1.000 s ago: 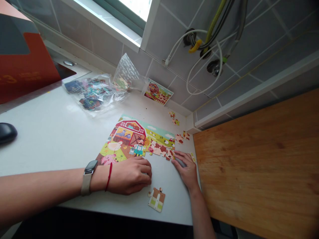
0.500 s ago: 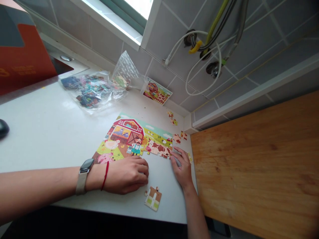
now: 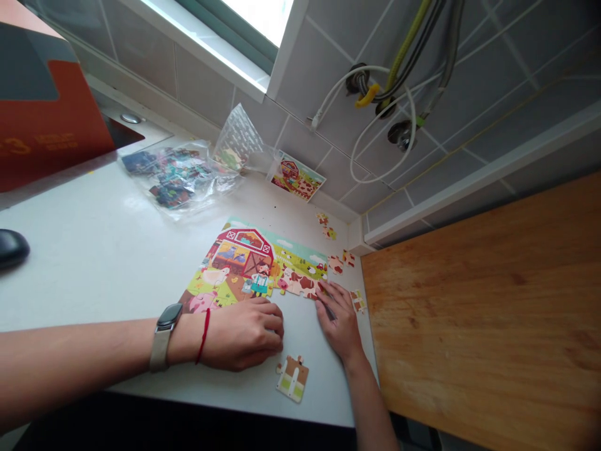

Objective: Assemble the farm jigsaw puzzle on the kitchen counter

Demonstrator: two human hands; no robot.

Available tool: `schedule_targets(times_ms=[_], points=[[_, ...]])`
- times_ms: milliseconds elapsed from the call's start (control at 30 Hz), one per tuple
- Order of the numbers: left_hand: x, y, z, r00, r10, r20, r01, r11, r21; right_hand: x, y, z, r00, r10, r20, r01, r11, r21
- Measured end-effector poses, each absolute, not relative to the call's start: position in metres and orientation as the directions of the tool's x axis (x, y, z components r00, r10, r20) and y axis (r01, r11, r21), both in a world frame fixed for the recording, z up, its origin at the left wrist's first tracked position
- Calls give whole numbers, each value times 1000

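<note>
A partly joined farm jigsaw puzzle lies flat on the white table, showing a red barn, a farmer and a cow. At its right edge, the fingers of my right hand are spread, their tips touching the cow section. My left hand rests at the puzzle's front edge with curled fingers; what lies under them is hidden. In front of it is a loose jigsaw piece with brown and green on it. More loose pieces lie right of the puzzle, among them a cow-patterned piece and one by my right wrist.
Behind the puzzle, a picture card leans on the tiled wall. A clear plastic bag of puzzle pieces sits back left. An orange box and a black mouse are at the left. A wooden board borders the table's right side.
My right hand has shifted slightly left onto the cow section's edge, uncovering the loose piece by its wrist. My left hand keeps its pose. The whole view has shifted a little.
</note>
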State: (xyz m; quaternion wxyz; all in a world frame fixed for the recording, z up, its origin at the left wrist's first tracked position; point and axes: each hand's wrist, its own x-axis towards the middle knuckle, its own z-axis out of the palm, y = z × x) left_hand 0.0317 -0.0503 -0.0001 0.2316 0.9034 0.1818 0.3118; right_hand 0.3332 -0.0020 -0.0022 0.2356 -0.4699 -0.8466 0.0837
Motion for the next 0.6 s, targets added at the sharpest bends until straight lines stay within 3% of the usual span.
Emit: schedule_targets(times_ms=[300, 500, 600], points=[[32, -50, 3, 725, 468, 505, 174, -834, 523, 323, -7, 4, -367, 880, 303, 744, 473, -472], [32, -50, -3, 739, 467, 485, 176, -829, 531, 350, 11, 6, 29, 888, 459, 729, 295, -617], [32, -50, -5, 752, 459, 473, 183, -835, 519, 362, 44, 9, 47, 905, 423, 766, 238, -597]])
